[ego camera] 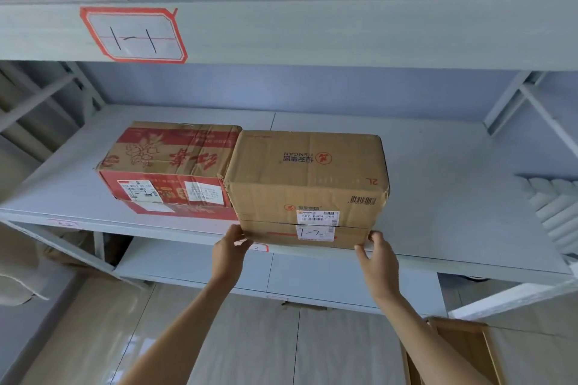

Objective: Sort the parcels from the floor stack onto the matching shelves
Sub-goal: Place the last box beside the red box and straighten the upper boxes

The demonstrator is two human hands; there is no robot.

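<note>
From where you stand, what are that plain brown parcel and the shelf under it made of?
The plain brown parcel looks like corrugated cardboard: matte, creased at the corners, with taped seams. The shelf seems to be painted metal, pale grey and smooth, though coated board cannot be ruled out.

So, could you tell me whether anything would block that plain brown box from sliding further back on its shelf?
Nothing visible does. The plain brown box has bare shelf behind it; the red printed box only touches its left side.
</note>
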